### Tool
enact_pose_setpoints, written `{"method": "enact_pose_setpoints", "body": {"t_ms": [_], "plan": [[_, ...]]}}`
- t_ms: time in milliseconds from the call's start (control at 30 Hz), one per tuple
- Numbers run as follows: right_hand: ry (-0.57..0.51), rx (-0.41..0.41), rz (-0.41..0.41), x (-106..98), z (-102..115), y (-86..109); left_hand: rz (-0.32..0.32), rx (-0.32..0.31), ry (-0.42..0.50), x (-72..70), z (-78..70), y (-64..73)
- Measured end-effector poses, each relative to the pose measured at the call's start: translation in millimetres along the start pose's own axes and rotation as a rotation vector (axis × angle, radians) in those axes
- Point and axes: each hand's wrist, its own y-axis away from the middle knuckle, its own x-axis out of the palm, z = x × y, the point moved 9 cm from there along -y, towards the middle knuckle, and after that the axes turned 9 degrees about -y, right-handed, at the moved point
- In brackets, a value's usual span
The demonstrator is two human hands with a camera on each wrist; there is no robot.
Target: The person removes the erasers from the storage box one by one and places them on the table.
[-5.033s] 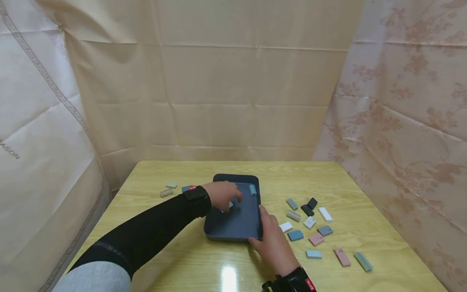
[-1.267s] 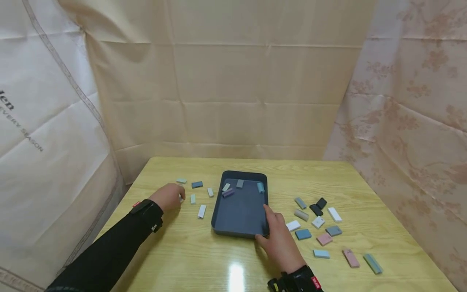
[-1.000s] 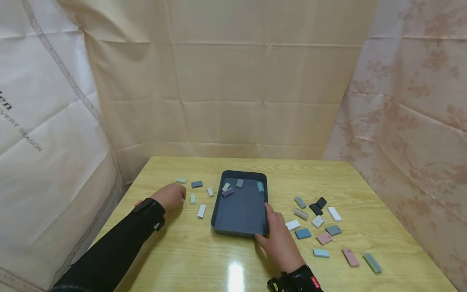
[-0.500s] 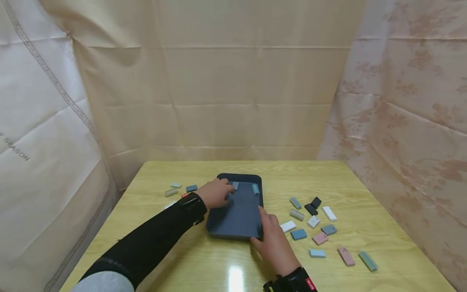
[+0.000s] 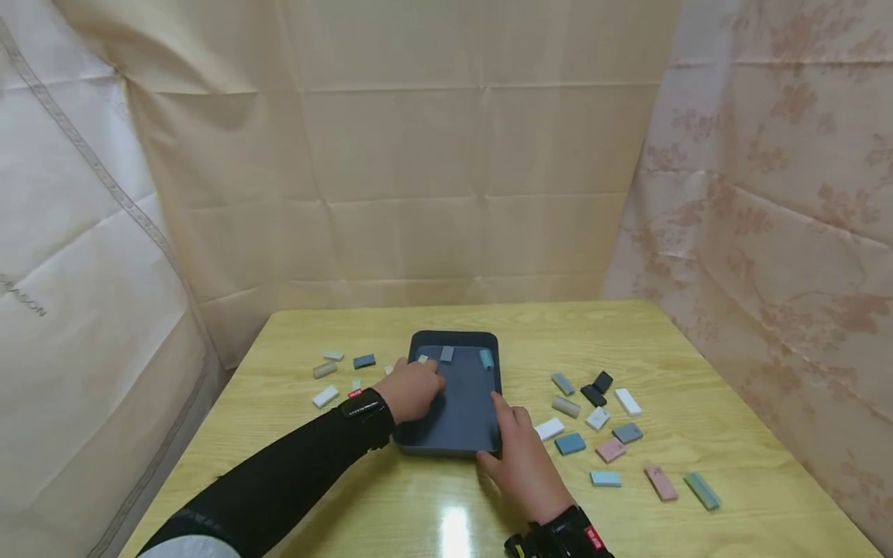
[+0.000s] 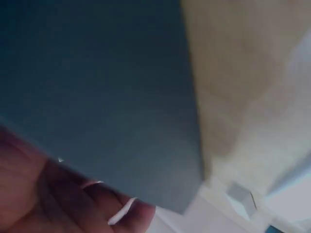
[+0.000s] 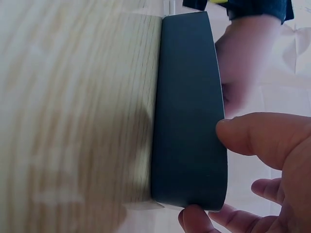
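Observation:
My left hand (image 5: pixel 410 387) reaches down into the left part of a dark blue-grey tray (image 5: pixel 453 449). Its bent fingers dip past the rim in the left wrist view; bright slivers show between them, and I cannot tell whether they hold anything. Farther up inside the tray lie a grey block (image 5: pixel 446 354), a blue block (image 5: pixel 486 359) and a pale block (image 5: pixel 422 359), partly covered by the hand. At the near right corner my right hand (image 5: pixel 526 465) grips the tray, its thumb (image 7: pixel 238 133) at the rim and other fingers round the corner.
Left of the tray lie a white block (image 5: pixel 325 397), a tan cylinder (image 5: pixel 324 370), a blue block (image 5: pixel 363 361) and other small pieces. Several blocks are spread at the right, among them black ones (image 5: pixel 594 394), a pink one (image 5: pixel 660 483) and a green one (image 5: pixel 701 490).
My left hand has moved from the pieces at the left across into the tray. A white block now shows on the table where that hand was. The right hand keeps its hold.

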Motion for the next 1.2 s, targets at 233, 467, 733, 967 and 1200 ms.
{"method": "enact_pose_setpoints", "body": {"t_ms": [233,467,733,967,1200], "plan": [[0.012,0.005,-0.005,1,-1,-0.4,-0.074,0.186,0.141,-15.1,-40.9,10.7],[0.002,0.039,0.007,3,-9,1.4,-0.059,0.138,0.246,-7.7,-36.6,6.0],[0.011,0.039,0.016,0,-5,-3.6,-0.220,0.019,0.354,-37.7,23.0,30.1],[0.011,0.038,-0.005,-3,-3,-6.9,-0.110,-0.352,0.373,14.0,140.0,90.8],[0.018,0.048,-0.003,-1,-6,-3.6,0.005,-0.393,0.363,62.3,181.7,141.9]]}}
